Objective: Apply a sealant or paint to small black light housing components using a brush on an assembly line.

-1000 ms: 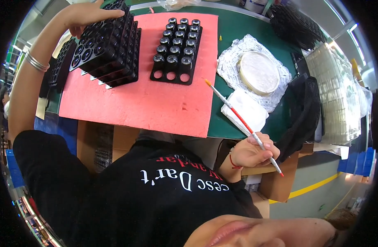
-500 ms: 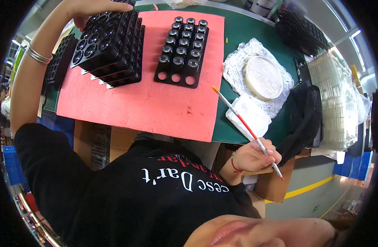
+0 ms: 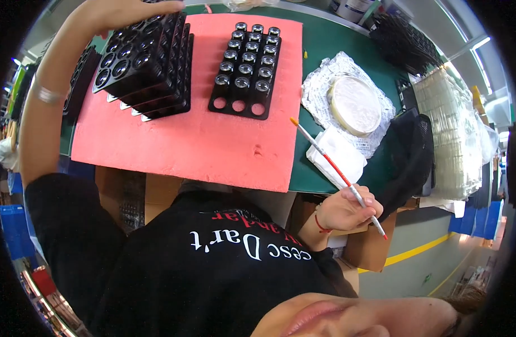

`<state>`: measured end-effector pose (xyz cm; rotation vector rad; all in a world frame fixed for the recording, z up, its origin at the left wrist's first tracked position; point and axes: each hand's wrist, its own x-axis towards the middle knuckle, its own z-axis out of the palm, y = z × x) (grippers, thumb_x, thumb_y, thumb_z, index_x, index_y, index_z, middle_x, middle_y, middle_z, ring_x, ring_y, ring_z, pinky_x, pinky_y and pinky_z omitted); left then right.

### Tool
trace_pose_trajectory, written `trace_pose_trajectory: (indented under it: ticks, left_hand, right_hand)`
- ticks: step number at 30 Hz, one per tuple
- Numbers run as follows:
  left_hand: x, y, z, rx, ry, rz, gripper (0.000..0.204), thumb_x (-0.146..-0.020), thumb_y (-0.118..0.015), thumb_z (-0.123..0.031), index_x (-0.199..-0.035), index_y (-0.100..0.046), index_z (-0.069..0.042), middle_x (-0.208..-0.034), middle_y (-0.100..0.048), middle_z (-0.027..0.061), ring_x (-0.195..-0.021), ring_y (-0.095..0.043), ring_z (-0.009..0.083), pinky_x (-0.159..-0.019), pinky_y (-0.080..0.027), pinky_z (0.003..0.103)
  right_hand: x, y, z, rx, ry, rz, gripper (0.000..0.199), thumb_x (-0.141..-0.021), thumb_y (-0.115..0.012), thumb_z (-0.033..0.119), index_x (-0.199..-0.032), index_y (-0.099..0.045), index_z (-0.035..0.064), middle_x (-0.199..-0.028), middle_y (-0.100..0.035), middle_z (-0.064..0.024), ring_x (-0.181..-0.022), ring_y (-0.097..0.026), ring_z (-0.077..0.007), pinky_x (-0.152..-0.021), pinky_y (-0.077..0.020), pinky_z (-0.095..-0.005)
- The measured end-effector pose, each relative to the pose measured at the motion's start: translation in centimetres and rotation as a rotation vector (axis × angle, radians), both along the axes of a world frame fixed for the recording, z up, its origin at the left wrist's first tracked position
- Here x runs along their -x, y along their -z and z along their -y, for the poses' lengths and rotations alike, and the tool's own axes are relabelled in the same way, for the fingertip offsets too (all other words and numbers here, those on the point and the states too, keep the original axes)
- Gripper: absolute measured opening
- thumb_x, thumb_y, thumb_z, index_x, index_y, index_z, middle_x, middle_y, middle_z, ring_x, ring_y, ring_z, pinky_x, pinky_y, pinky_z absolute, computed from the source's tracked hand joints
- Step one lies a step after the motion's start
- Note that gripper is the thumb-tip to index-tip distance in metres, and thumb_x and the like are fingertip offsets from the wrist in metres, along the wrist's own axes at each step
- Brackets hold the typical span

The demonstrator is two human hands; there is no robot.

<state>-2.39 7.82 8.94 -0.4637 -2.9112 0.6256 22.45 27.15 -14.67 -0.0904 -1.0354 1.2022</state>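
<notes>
My left hand is at the far left, over the back of a stack of black trays with round pockets. Its fingers bend around the stack's upper edge, partly cut off by the picture's top. In my right hand, low at the right, a thin paintbrush with a red and silver handle is pinched, its orange tip pointing up toward the pink mat. Between them lies a black rack holding several black cylinders with clear glassy tops. Pink shows through three holes in its near row.
A pink foam mat covers part of the green table. On the right are a round pale dish on crumpled printed paper, a folded white cloth, black mesh fabric and stacked clear trays.
My left wrist has dropped a little and blurs, while the hand stays at the tray stack. My right hand keeps the paintbrush in nearly the same pose. The whole view has shifted slightly.
</notes>
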Motion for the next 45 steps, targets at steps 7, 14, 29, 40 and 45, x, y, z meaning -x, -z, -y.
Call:
trace_pose_trajectory:
  ticks: [7, 14, 29, 40, 45]
  left_hand:
    - [-9.7, 6.6, 1.0, -0.912, 0.780, -0.109, 0.020, -0.075, -0.049, -0.008, -0.092, -0.053, 0.003, -0.069, -0.055, 0.0119, -0.055, -0.054, 0.0202, -0.051, -0.042, 0.025]
    - [-11.4, 16.2, 0.1, -0.778, 0.565, 0.086, 0.039, -0.072, -0.058, -0.018, -0.108, -0.049, -0.004, -0.118, -0.039, 0.0238, -0.101, -0.043, 0.0329, -0.085, -0.037, 0.038]
    - [-10.7, 18.0, -1.5, -0.918, 0.403, 0.217, 0.045, -0.080, -0.050, -0.020, -0.121, -0.037, -0.007, -0.118, -0.037, 0.0190, -0.107, -0.037, 0.0345, -0.091, -0.028, 0.041]
    - [-11.9, 18.9, -0.9, -1.819, 0.377, 0.792, 0.024, -0.085, -0.044, -0.012, -0.105, -0.038, 0.000, -0.101, -0.044, 0.0093, -0.092, -0.042, 0.0140, -0.083, -0.035, 0.028]
    - [-11.7, 19.4, -0.9, -1.957, 0.307, 0.983, 0.019, -0.080, -0.049, -0.002, -0.094, -0.036, -0.004, -0.092, -0.047, 0.0076, -0.082, -0.046, 0.0104, -0.075, -0.037, 0.021]
  right_hand:
    - [-0.5, 0.9, -0.4, -0.021, 0.034, 0.044, 0.026, -0.090, -0.033, 0.028, -0.080, -0.040, 0.0044, -0.051, -0.043, -0.0069, -0.043, -0.041, -0.0122, -0.042, -0.0335, -0.0208]
    - [-0.1, 0.0, -0.4, -0.001, 0.008, 0.042, 0.023, -0.088, -0.036, 0.026, -0.079, -0.040, 0.0050, -0.051, -0.044, -0.0061, -0.042, -0.041, -0.0115, -0.042, -0.0341, -0.0201]
    - [-1.6, -1.8, -1.7, 0.104, -0.177, -0.024, 0.018, -0.088, -0.042, 0.024, -0.082, -0.046, 0.0073, -0.077, -0.055, -0.0016, -0.061, -0.048, -0.0109, -0.052, -0.0375, -0.0195]
    - [-1.6, -4.8, -5.9, -0.347, 0.542, 0.539, 0.022, -0.088, -0.039, 0.017, -0.079, -0.046, -0.0024, -0.061, -0.054, -0.0108, -0.051, -0.051, -0.0138, -0.050, -0.0423, -0.0210]
    - [-1.1, -5.5, -6.1, -0.342, 0.394, 0.613, 0.015, -0.085, -0.046, 0.011, -0.083, -0.050, -0.0033, -0.068, -0.056, -0.0091, -0.060, -0.055, -0.0125, -0.057, -0.0451, -0.0217]
